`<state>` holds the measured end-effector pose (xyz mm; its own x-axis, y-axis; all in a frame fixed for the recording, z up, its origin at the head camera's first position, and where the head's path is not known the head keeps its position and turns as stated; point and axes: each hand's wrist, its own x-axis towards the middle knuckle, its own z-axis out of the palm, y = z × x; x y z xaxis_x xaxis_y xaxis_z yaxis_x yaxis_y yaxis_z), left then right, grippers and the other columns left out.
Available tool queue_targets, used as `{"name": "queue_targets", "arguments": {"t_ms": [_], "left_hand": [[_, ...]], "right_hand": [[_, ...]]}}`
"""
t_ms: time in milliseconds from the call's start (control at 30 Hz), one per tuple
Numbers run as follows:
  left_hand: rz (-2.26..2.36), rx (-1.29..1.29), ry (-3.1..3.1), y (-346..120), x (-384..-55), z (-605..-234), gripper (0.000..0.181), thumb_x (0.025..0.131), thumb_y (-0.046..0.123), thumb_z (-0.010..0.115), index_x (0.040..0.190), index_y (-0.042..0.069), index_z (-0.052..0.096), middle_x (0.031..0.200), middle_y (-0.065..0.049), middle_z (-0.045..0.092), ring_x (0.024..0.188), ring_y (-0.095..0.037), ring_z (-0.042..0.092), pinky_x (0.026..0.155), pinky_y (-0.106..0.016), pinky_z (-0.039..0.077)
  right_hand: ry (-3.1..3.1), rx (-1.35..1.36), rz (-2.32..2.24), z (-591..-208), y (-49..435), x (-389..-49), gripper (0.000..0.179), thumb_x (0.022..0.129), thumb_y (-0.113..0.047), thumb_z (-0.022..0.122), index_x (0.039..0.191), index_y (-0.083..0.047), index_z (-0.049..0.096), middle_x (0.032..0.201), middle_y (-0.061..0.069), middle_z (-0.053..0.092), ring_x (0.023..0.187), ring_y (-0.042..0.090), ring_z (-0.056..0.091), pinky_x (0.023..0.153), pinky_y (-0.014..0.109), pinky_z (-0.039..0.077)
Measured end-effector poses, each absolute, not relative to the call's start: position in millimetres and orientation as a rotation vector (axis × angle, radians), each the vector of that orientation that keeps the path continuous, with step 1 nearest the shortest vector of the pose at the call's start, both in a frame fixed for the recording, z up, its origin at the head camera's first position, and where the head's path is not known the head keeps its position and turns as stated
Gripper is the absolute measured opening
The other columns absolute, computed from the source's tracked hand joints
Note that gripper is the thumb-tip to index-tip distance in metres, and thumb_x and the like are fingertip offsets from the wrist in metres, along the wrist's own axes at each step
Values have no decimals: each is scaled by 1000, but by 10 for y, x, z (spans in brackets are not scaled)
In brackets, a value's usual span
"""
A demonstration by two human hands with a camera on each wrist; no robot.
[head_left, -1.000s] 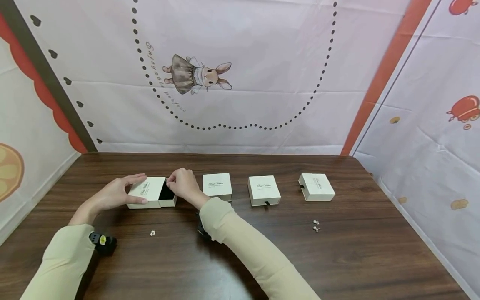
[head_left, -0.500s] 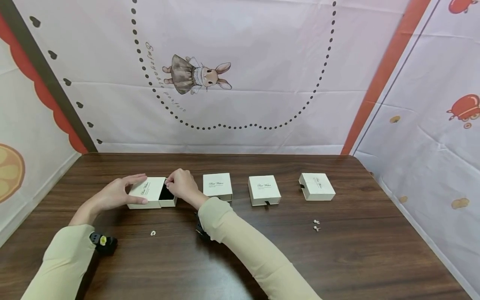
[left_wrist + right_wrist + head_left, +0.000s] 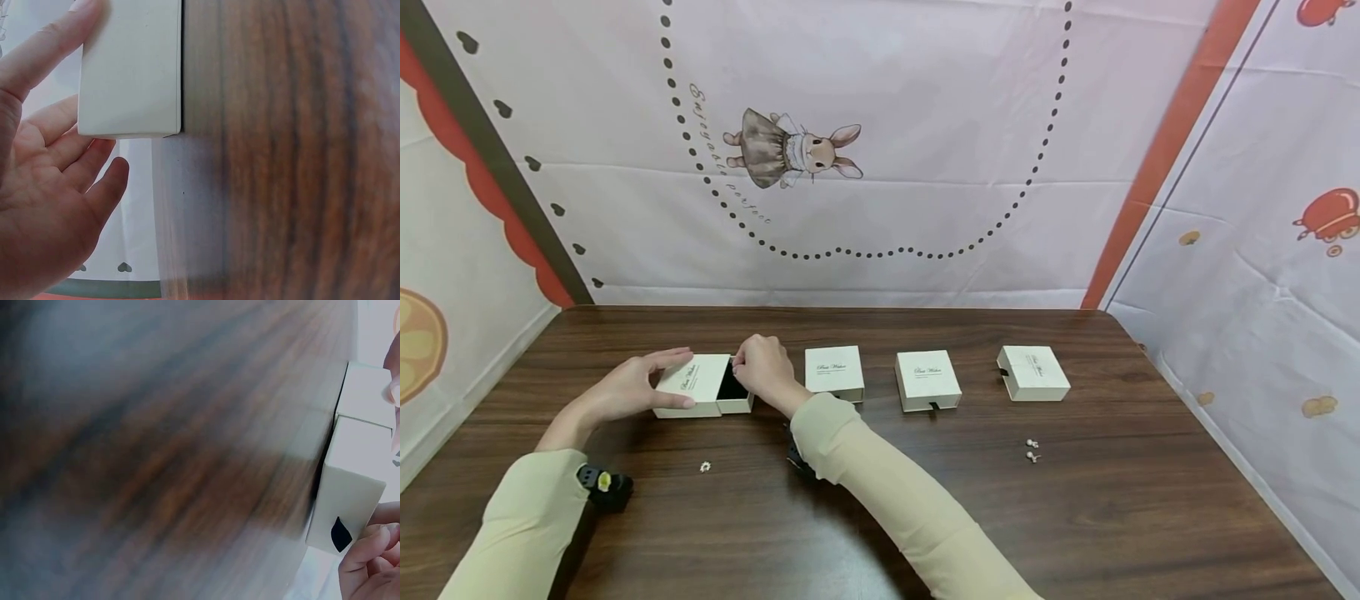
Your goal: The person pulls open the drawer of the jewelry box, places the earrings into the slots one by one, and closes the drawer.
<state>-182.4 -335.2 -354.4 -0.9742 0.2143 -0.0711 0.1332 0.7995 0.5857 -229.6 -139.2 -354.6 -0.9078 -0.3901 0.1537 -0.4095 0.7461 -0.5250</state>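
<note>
A cream drawer-style gift box [image 3: 692,379] lies at the table's left, its drawer [image 3: 734,404] pulled partly out to the right, showing a black inside. My left hand [image 3: 634,383] holds the sleeve of this box, thumb along the front side and fingers over the back. My right hand [image 3: 767,371] is at the drawer's right end, fingers bent and tips dipping into the opening. Whatever those fingertips pinch is hidden. In the right wrist view, a black pull tab [image 3: 340,535] shows on the drawer end. A small flower-like earring [image 3: 705,467] lies in front of the box.
Three more cream boxes stand in a row to the right: one box [image 3: 835,372] close to my right wrist, a middle box [image 3: 928,381] and a far box [image 3: 1034,373]. Two tiny pearl-like studs [image 3: 1032,450] lie at the right. A printed cloth [image 3: 925,208] hangs behind the table.
Both hands and the box stay in nearly the same place. The right fingers shift only slightly at the drawer opening.
</note>
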Motion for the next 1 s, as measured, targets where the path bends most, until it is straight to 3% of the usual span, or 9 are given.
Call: {"name": "queue_targets", "arguments": {"t_ms": [133,233,367,667,1000], "left_hand": [[906,270,2855,-3366,-1828,-3553,96,69,49,73,139,-2,32,142,-29,25,123,-50,28,89,-62,31],[911,269,2850,-3372,-1836,-3560,96,69,49,73,139,-2,31,142,-29,25,123,-51,27,89,-63,30],[920,268,2848,-3371,-1842,-3565,96,69,49,73,139,-2,32,142,-29,26,124,-50,28,90,-62,30],[917,279,2850,-3370,-1846,-3568,96,69,49,73,139,-2,32,142,-28,26,124,-49,28,89,-61,31],[909,314,2856,-3373,-1841,-3553,92,71,47,72,138,-2,34,142,-27,27,124,-50,28,89,-62,31]], "right_hand": [[-2913,692,803,-3544,-1413,-2292,22,83,-6,58,64,-15,65,60,-9,56,43,2,36,36,14,29],[-2908,707,761,-3545,-1415,-2293,20,83,-4,58,68,-14,67,66,-8,62,41,1,35,34,13,28],[-2896,715,728,-3549,-1407,-2301,17,83,-4,61,75,-15,71,81,-6,68,43,0,41,35,13,30],[-2884,734,827,-3561,-1364,-2317,9,84,-12,65,85,-14,73,86,-4,69,50,0,50,40,13,38],[-2851,596,1398,-3480,-1286,-2353,6,79,-14,71,78,-9,73,62,-1,66,45,4,57,44,16,45]]}}
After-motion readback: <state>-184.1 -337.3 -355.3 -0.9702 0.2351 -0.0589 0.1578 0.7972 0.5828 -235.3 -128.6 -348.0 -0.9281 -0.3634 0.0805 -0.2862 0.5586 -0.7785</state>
